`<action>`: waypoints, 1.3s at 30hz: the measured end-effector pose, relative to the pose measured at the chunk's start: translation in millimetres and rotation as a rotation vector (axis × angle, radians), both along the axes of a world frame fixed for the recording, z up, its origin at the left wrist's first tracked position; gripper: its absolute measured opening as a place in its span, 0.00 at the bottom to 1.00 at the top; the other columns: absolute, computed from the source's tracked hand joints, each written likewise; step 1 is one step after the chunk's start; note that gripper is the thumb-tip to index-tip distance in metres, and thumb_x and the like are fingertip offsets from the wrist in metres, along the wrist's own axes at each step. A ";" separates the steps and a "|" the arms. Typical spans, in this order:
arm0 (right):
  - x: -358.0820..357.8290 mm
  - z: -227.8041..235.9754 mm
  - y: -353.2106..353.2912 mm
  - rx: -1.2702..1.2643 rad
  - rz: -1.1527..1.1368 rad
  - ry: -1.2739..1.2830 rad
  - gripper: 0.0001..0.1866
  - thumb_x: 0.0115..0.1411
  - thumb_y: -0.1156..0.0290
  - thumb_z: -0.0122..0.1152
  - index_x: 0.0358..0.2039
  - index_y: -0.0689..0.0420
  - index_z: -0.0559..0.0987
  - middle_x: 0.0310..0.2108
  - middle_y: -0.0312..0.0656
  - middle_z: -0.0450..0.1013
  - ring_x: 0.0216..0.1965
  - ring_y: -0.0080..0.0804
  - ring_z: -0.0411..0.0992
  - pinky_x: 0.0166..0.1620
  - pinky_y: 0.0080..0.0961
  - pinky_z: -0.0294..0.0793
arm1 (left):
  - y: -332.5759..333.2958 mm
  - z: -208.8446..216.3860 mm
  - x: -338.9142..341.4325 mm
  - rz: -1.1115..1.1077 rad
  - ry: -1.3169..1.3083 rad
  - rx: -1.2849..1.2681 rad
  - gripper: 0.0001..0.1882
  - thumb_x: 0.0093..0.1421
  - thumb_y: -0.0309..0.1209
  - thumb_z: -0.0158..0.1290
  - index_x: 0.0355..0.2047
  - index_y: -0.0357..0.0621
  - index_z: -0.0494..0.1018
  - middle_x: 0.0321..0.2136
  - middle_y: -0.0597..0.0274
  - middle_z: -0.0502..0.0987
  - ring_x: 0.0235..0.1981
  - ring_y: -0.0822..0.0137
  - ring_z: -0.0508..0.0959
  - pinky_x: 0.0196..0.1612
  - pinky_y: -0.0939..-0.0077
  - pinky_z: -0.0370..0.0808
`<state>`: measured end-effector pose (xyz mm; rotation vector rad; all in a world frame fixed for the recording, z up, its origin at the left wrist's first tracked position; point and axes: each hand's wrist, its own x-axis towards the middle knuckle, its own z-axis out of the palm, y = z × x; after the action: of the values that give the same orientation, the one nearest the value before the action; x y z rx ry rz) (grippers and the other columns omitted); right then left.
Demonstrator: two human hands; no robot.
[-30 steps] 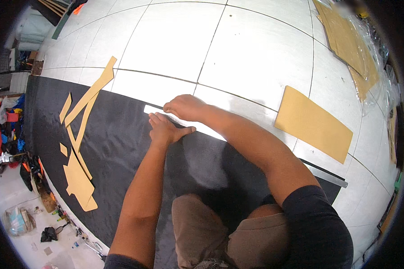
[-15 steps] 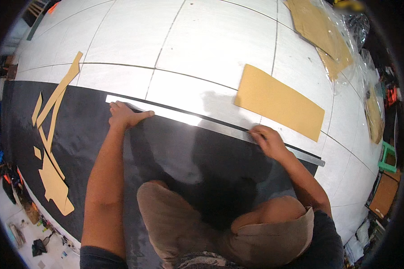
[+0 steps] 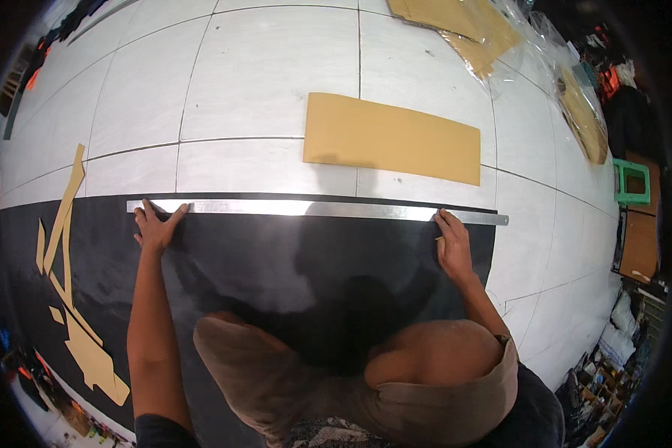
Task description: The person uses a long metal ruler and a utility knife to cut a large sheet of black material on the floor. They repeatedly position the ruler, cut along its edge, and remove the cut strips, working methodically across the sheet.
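A long metal ruler (image 3: 381, 211) lies along the far edge of a black sheet (image 3: 269, 261) spread on the floor. My left hand (image 3: 157, 226) presses on the ruler near its left end, thumb and fingers spread. Close to the ruler's right end, my right hand (image 3: 454, 243) rests against its near edge with fingers closed. A thin, pencil-like tool (image 3: 439, 239) shows in part between those fingers; most of it is hidden. Just beyond the ruler lies a tan rectangular sheet (image 3: 392, 138) on the tiles.
Several cut tan pieces (image 3: 93, 351) lie on the black sheet's left side. Tan sheets in clear plastic (image 3: 493, 37) are at the far right. A green stool (image 3: 632, 181) stands at the right, with clutter (image 3: 597, 388) below it. My bent knees are over the sheet.
My right hand has slid right along the ruler, toward its right end. My left hand stays at the left end. The whole view has shifted and turned.
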<state>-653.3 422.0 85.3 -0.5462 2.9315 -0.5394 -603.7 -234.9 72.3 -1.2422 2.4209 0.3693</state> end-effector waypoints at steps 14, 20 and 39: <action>39.2 22.8 5.4 0.010 0.103 -0.062 0.13 0.61 0.72 0.56 0.45 0.60 0.79 0.39 0.53 0.77 0.42 0.53 0.74 0.47 0.49 0.69 | 22.7 9.4 117.3 0.010 0.030 -0.024 0.75 0.39 0.72 0.66 0.74 0.37 0.43 0.74 0.34 0.41 0.75 0.40 0.44 0.71 0.37 0.47; -145.8 24.9 -74.8 -0.166 0.191 0.020 0.18 0.66 0.73 0.52 0.56 0.61 0.75 0.52 0.56 0.72 0.56 0.54 0.69 0.58 0.43 0.70 | 17.1 -14.3 122.6 0.014 0.200 0.022 0.74 0.39 0.64 0.72 0.73 0.35 0.44 0.72 0.28 0.41 0.74 0.35 0.43 0.73 0.47 0.50; -269.6 37.8 -143.3 0.127 0.235 -0.189 0.40 0.46 0.46 0.77 0.52 0.55 0.72 0.46 0.51 0.77 0.49 0.50 0.76 0.52 0.42 0.74 | 1.6 -23.0 136.0 0.011 0.239 0.039 0.70 0.45 0.59 0.72 0.74 0.36 0.41 0.72 0.28 0.37 0.74 0.35 0.40 0.72 0.42 0.48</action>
<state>-923.0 278.7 123.1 -0.7647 2.6539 -0.3530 -467.7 -233.3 49.4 -1.2585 2.5910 0.5961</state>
